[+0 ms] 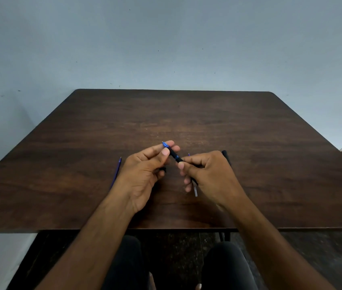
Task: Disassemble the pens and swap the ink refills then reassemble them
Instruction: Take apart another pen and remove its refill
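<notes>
Both hands up over the middle of the dark wood table (187, 114), working one pen between them.

Left hand (143, 172): palm turned up toward the camera, thumb and forefinger pinched together on the blue tip section (165, 145) at the far end of the pen. The metal point pokes out just past the fingertips, aimed away and left. Something small and dark sits in the curled lower fingers of that hand; too hidden to tell what it is.

Right hand (205, 174): back of hand to camera, thumb and fingers clamped on the rear of the black pen barrel (174, 155). Barrel runs diagonally from the right hand's thumb up-left to the left hand's pinch. A blue ring shows on the barrel just ahead of the right thumb.

A thin pale refill tube (195, 190) sticks out below the right hand's fingers, pointing toward the near edge. Can't tell if it's held or lying on the table under the hand.

Loose parts on the table:
- blue refill (117, 170) lying just left of the left wrist, tip pointing away, partly hidden by the hand.
- black pen part (226, 156) behind the right hand's knuckles, mostly hidden.
- a tiny blue point shows between barrel and right knuckles; too small to identify.

Person is seated, dark trousers visible below the table edge. Plain pale wall behind.
</notes>
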The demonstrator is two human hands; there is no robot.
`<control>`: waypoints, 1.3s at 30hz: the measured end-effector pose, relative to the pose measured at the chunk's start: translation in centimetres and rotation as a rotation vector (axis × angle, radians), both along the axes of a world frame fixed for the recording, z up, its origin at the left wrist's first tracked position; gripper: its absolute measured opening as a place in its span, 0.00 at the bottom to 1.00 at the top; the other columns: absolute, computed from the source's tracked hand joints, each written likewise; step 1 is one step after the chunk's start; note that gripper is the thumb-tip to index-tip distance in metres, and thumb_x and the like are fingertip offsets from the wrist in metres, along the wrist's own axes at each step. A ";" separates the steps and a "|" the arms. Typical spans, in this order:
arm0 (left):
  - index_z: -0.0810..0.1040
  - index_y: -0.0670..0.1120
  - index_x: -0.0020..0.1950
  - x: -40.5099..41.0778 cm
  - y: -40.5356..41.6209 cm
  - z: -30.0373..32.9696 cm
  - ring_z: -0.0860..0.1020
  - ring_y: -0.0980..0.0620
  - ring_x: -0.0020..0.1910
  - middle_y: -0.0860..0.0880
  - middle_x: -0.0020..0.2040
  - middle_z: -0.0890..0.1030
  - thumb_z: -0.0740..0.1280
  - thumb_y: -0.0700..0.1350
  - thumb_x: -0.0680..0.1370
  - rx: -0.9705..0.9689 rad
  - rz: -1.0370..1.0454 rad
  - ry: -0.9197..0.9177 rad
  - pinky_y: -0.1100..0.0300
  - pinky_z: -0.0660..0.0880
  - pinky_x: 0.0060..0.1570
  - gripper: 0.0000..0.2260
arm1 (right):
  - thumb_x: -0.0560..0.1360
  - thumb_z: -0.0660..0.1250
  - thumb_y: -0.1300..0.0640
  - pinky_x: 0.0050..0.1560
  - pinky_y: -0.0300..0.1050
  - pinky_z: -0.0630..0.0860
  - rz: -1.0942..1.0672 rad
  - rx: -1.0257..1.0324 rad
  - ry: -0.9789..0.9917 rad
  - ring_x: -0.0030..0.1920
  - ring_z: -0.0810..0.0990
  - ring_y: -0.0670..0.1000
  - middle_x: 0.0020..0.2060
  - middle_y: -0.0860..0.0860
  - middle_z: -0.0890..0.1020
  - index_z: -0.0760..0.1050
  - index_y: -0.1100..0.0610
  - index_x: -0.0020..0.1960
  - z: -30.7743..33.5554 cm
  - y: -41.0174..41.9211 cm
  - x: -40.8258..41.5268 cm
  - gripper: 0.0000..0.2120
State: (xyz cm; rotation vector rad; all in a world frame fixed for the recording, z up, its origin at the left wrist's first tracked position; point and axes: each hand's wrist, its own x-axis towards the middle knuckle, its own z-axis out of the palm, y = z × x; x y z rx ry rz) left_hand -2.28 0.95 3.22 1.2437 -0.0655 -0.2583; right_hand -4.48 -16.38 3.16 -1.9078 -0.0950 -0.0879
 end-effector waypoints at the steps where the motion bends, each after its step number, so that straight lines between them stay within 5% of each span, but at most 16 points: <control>1: 0.85 0.48 0.58 0.0 0.1 0.0 0.76 0.56 0.47 0.48 0.58 0.85 0.69 0.43 0.78 -0.002 0.010 0.004 0.59 0.68 0.46 0.11 | 0.79 0.71 0.58 0.38 0.55 0.85 0.000 -0.001 0.002 0.30 0.83 0.54 0.34 0.55 0.85 0.86 0.55 0.48 0.0 0.0 0.0 0.05; 6: 0.87 0.48 0.53 0.2 -0.1 -0.1 0.76 0.56 0.44 0.48 0.53 0.86 0.76 0.49 0.69 -0.001 0.093 0.034 0.61 0.70 0.42 0.14 | 0.78 0.71 0.59 0.33 0.48 0.82 0.008 0.024 -0.001 0.28 0.82 0.51 0.32 0.53 0.85 0.86 0.53 0.46 0.1 0.2 0.0 0.06; 11: 0.87 0.48 0.44 0.6 -0.4 -0.2 0.76 0.59 0.36 0.52 0.39 0.83 0.81 0.53 0.59 0.005 0.174 0.058 0.63 0.71 0.35 0.17 | 0.78 0.71 0.58 0.36 0.53 0.85 0.009 0.026 0.000 0.30 0.83 0.54 0.34 0.57 0.85 0.86 0.54 0.46 0.1 0.1 0.0 0.05; 16: 0.87 0.49 0.41 0.6 -0.4 -0.2 0.75 0.58 0.36 0.53 0.36 0.81 0.82 0.57 0.57 0.039 0.200 0.036 0.62 0.72 0.38 0.19 | 0.78 0.72 0.58 0.35 0.49 0.84 0.015 0.027 -0.011 0.29 0.83 0.53 0.34 0.56 0.86 0.86 0.54 0.46 0.1 0.1 -0.1 0.05; 19: 0.87 0.50 0.44 0.3 -0.5 -0.1 0.75 0.56 0.39 0.53 0.39 0.82 0.81 0.56 0.60 0.033 0.164 0.039 0.60 0.72 0.41 0.17 | 0.78 0.72 0.59 0.35 0.50 0.84 0.009 0.038 -0.016 0.29 0.83 0.53 0.33 0.56 0.85 0.86 0.54 0.46 0.0 0.1 0.1 0.05; 24: 0.83 0.49 0.61 -0.1 -0.1 0.3 0.77 0.55 0.50 0.50 0.59 0.84 0.72 0.50 0.73 0.025 -0.030 -0.027 0.57 0.69 0.50 0.17 | 0.79 0.71 0.59 0.36 0.54 0.85 0.013 0.027 -0.026 0.29 0.83 0.53 0.33 0.55 0.85 0.86 0.53 0.48 -0.1 -0.2 0.0 0.05; 29: 0.87 0.48 0.50 0.1 -0.4 0.6 0.78 0.54 0.49 0.48 0.52 0.87 0.75 0.50 0.69 0.047 0.092 0.011 0.57 0.70 0.46 0.12 | 0.78 0.72 0.60 0.36 0.54 0.85 0.017 0.066 -0.021 0.30 0.83 0.54 0.35 0.58 0.86 0.86 0.54 0.49 -0.1 -0.1 0.1 0.05; 34: 0.86 0.50 0.39 0.5 -0.6 0.4 0.76 0.56 0.38 0.52 0.38 0.83 0.81 0.56 0.60 0.072 0.169 0.032 0.58 0.71 0.42 0.15 | 0.77 0.73 0.62 0.37 0.54 0.85 0.035 0.136 -0.003 0.32 0.83 0.50 0.35 0.47 0.86 0.82 0.54 0.61 0.0 0.0 -0.3 0.14; 39: 0.86 0.51 0.38 0.6 -0.8 0.2 0.74 0.55 0.38 0.53 0.35 0.80 0.81 0.58 0.59 0.087 0.210 0.034 0.58 0.71 0.40 0.15 | 0.77 0.73 0.62 0.38 0.58 0.86 0.024 0.129 -0.008 0.33 0.84 0.54 0.36 0.54 0.87 0.83 0.55 0.61 0.2 -0.1 -0.3 0.13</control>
